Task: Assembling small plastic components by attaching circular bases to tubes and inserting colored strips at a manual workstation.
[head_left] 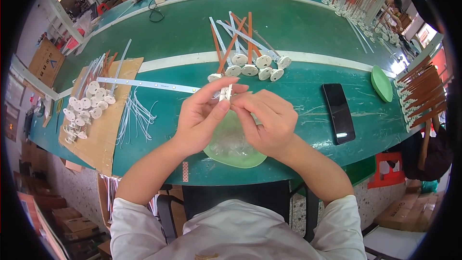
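My left hand (pixel 197 120) grips a white round plastic base (pixel 225 92) between thumb and fingers, the base turned nearly edge-on. From it a pale LED strip (pixel 149 84) stretches out to the left, above the table. My right hand (pixel 273 121) is closed in a pinch against the base's right side; whatever its fingertips hold is hidden. Below both hands stands a light green bowl (pixel 236 160) with small clear pieces in it, partly covered by the hands.
Strips with round white bases lie beyond my hands (pixel 250 70) and on cardboard (pixel 103 151) at left. Thin white wires (pixel 134 120) lie beside the cardboard. At right are a black phone (pixel 338 114), a green dish (pixel 381 84) and more strips (pixel 418 96). Other people sit across.
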Available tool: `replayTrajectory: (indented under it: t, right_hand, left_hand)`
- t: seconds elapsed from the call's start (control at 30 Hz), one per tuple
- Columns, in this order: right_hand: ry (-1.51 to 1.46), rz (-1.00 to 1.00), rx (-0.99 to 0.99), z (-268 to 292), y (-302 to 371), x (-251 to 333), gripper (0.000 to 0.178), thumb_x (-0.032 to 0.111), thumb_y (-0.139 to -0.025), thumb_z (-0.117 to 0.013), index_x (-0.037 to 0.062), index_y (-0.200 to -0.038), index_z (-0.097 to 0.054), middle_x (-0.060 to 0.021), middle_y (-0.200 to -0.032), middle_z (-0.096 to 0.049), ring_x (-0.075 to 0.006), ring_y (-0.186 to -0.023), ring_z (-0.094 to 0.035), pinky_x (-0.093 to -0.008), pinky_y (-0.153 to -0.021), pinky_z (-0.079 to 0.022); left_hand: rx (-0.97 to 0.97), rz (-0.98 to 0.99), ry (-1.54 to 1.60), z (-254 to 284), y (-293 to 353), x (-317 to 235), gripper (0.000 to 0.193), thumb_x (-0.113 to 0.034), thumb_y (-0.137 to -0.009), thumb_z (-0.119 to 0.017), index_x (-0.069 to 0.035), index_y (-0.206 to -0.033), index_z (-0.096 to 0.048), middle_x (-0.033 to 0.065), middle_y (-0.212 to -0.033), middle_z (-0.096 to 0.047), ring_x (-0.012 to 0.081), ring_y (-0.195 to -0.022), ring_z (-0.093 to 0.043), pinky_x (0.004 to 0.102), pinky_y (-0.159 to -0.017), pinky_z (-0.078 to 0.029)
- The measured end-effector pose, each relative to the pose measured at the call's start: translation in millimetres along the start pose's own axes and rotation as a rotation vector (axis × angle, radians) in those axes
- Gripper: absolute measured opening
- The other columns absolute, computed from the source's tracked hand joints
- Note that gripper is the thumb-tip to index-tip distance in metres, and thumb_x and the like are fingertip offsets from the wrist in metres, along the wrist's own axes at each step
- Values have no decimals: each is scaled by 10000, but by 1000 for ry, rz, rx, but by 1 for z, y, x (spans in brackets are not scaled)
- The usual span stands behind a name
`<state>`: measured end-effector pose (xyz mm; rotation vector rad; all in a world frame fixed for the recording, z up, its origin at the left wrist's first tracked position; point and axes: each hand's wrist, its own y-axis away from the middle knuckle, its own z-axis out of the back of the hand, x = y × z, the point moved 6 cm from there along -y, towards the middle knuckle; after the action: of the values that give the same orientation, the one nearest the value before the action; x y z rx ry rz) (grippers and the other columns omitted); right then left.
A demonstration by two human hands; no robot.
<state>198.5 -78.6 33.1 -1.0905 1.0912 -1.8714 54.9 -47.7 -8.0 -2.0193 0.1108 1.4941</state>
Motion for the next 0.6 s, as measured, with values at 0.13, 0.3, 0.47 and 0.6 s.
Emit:
replayTrajectory:
  t: [0.13,0.3,0.47,0.6]
  right_hand:
    - [-33,-107,1,-2,4,-5,158,-102,-739,-734,-11,-860,-689,-118,-764,-701,-238,-621,-659,-300,-550,-499]
    - [-66,-140,-36,-3,7,-3,141,-99,-762,-722,-16,-872,-692,-125,-771,-707,-233,-626,-667,-296,-562,-508]
    - [-93,-214,-29,-7,11,-6,132,-89,-781,-720,-18,-889,-700,-132,-795,-716,-237,-652,-684,-296,-579,-517]
    - [-100,-130,-4,-9,10,-8,119,-58,-810,-725,-10,-918,-717,-131,-827,-727,-241,-695,-702,-300,-613,-532]
  left_hand:
    - [12,41,-4,-2,1,3,405,-55,-1036,-516,-24,-1439,-500,177,-1365,-612,194,-1205,-621,346,-1024,-487]
    - [-1,-38,21,-7,0,-1,400,-62,-1035,-526,-9,-1430,-503,179,-1367,-609,225,-1247,-609,342,-1022,-494]
    - [-10,-14,-46,-5,2,-2,385,-90,-1045,-523,-7,-1421,-513,188,-1361,-610,236,-1259,-603,349,-1029,-496]
    - [-4,44,9,4,-1,4,373,-117,-1060,-510,-16,-1419,-520,185,-1342,-624,223,-1257,-599,351,-1038,-488]
